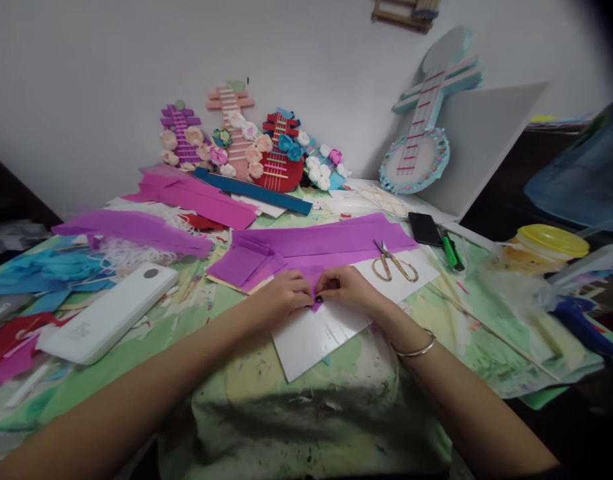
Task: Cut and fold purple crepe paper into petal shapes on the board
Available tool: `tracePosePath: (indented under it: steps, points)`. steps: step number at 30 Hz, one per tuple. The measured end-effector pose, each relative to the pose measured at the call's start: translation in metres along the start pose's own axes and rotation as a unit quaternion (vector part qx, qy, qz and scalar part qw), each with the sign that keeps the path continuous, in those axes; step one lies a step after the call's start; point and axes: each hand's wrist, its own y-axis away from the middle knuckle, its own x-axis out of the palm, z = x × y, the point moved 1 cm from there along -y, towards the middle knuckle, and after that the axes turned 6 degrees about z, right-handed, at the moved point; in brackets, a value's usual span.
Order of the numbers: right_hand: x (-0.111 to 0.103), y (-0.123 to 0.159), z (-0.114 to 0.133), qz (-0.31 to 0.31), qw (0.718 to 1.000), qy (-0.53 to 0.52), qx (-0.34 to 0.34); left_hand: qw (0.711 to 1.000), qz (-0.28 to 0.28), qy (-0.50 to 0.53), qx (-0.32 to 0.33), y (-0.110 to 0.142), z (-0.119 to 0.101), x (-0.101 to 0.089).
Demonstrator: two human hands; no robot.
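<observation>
Head view: where is the purple paper (313,271)?
– It lies over the white board (311,343). The left hand (289,292) and the right hand (345,288) both pinch its near part with fingertips.
– And the scissors (397,263)?
– They rest at the right part of the board, blades a little open.

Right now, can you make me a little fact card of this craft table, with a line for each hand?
Left hand: touching thin purple paper, exact grip hidden
Right hand: touching the same paper, close beside the left hand
Under the paper: white rectangular board
Cutting tool: gold-handled metal scissors, blades slightly apart
Farther left: white rounded rectangular device
Near the wall: pale blue guitar-shaped craft
</observation>
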Motion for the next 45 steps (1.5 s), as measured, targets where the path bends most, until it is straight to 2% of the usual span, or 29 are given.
tracePosePath:
  steps: [3,8,15,19,22,28,37,45]
  points:
    - [0.000,0.000,0.001,0.003,1.000,-0.005,0.002,1.000,0.016,-0.016,0.012,0.003,-0.002,-0.002]
    - [0.000,0.000,0.000,0.003,1.000,-0.007,0.004,0.999,0.048,-0.006,-0.009,0.007,-0.007,-0.012]
    - [0.000,0.001,0.000,0.012,1.000,-0.020,0.009,0.998,0.056,-0.003,0.029,0.007,-0.001,-0.016]
    - [-0.001,0.002,0.001,0.012,1.000,-0.023,0.010,0.998,0.064,0.010,0.005,0.006,-0.010,-0.021]
    - [-0.001,0.001,0.000,0.014,1.000,-0.022,0.010,0.998,0.048,0.044,-0.022,0.006,-0.016,-0.023]
    - [-0.001,0.001,-0.002,0.013,1.000,-0.014,0.008,0.993,0.035,0.104,-0.043,0.009,-0.010,-0.017]
    - [-0.002,0.001,-0.002,0.018,1.000,-0.004,0.009,0.994,0.060,0.085,0.020,0.006,0.004,-0.016]
    - [-0.003,0.001,0.002,0.021,1.000,-0.012,0.002,0.995,0.067,0.060,0.036,0.008,0.006,-0.015]
